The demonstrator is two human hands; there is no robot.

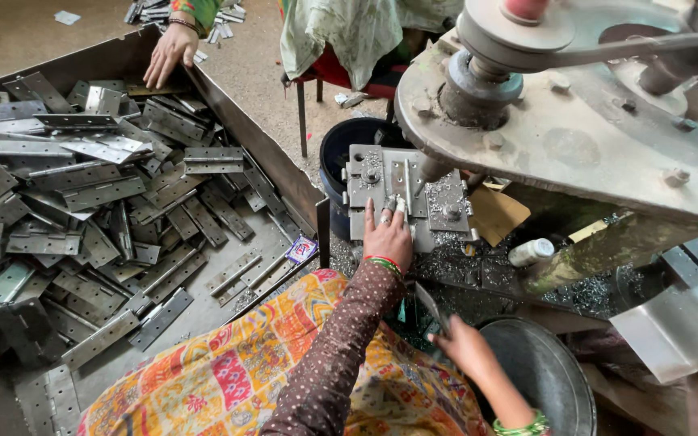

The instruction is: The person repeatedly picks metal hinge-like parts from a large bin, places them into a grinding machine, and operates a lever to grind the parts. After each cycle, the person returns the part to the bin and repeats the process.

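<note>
My left hand (pixel 387 234), in a brown dotted sleeve with bangles at the wrist, lies flat with fingers spread on a grey metal fixture plate (pixel 365 173) under the spindle of a drilling machine (pixel 527 121). Its fingertips touch a small metal piece (pixel 395 202) on the plate. My right hand (pixel 466 347) is lower and to the right, above a round metal pan (pixel 555 379). It grips a dark flat metal hinge (pixel 431 307) that points up and left.
A large metal tray (pixel 252 137) on the left holds several steel hinges (pixel 98 194). Another person's hand (pixel 170 52) rests on its far rim. Metal shavings (pixel 462 270) lie around the fixture. A dark bucket (pixel 345 141) stands behind it, and a white bottle (pixel 531 252) lies to the right.
</note>
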